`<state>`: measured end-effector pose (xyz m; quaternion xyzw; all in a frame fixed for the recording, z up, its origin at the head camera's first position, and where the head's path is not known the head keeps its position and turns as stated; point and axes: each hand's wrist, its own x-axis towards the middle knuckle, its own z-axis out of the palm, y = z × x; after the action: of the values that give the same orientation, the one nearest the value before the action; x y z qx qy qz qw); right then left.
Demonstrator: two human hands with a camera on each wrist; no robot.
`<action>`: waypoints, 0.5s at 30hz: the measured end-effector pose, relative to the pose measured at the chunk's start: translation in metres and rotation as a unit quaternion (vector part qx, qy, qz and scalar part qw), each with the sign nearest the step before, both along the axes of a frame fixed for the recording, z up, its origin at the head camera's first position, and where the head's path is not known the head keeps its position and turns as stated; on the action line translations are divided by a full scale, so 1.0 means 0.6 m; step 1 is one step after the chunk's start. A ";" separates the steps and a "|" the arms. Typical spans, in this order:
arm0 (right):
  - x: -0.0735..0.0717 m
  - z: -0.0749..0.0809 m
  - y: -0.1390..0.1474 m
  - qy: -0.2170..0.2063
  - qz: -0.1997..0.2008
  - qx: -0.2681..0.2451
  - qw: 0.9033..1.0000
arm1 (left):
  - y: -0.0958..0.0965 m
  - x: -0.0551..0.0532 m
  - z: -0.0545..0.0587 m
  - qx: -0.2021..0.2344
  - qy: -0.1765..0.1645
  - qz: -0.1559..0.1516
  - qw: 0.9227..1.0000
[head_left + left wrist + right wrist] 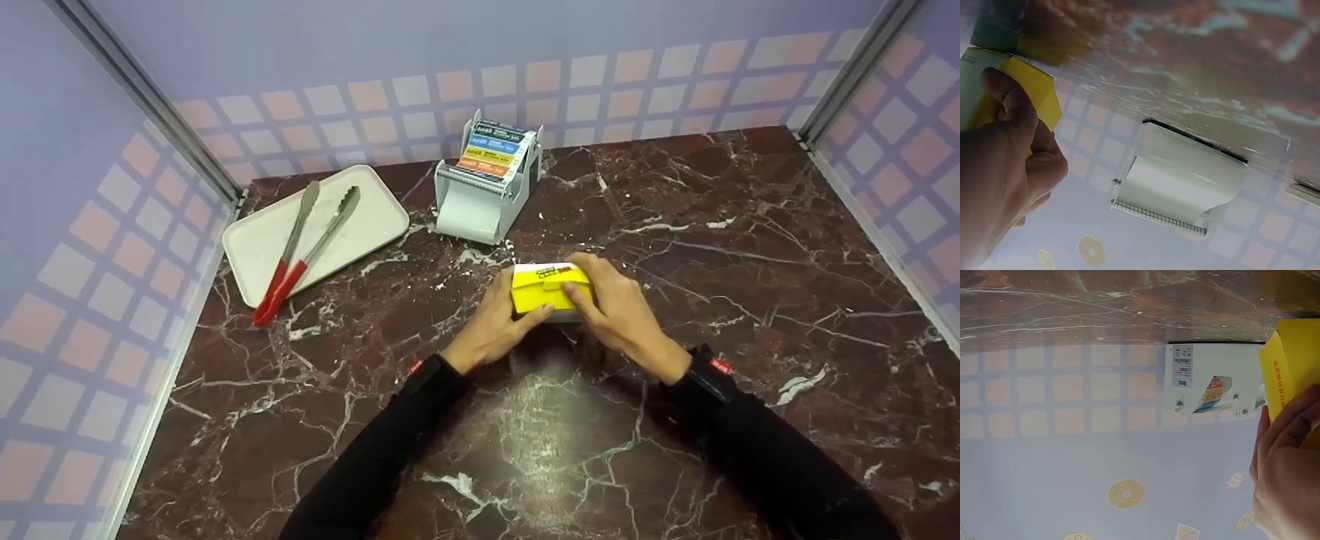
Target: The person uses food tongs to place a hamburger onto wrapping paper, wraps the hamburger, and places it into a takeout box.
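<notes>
A small yellow cardboard box point(531, 297) with dark print and a front tucked tab is held between both hands near the middle of the table. My left hand point(489, 327) grips its left side, thumb on the lower front and fingers along the side. From the right, my right hand point(621, 309) holds it, with the thumb pressing by the tab and fingers over the top right edge. In the right wrist view the box's yellow side point(1289, 371) carries a line of red characters. The box's far side is hidden in the head view.
Behind the box stands a white label dispenser point(469, 214) with several coloured label rolls. At the left, a white tray point(371, 217) bears red-handled metal tongs point(281, 289), their handle end past its front edge. Tiled-pattern walls point(412, 94) enclose the marbled table point(750, 300).
</notes>
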<state>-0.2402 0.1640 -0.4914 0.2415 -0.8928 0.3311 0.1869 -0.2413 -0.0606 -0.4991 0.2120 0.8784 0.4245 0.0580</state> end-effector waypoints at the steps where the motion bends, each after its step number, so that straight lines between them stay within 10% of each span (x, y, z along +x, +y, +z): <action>1: 0.000 -0.001 0.000 0.002 -0.001 0.000 1.000 | 0.000 0.000 -0.001 -0.002 0.000 -0.001 1.000; 15: 0.008 -0.002 -0.019 0.029 -0.055 -0.014 0.998 | 0.003 0.001 -0.001 -0.016 0.023 -0.004 1.000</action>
<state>-0.2353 0.1528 -0.4929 0.1991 -0.8942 0.3253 0.2343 -0.2406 -0.0585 -0.4999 0.2247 0.8851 0.4054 0.0429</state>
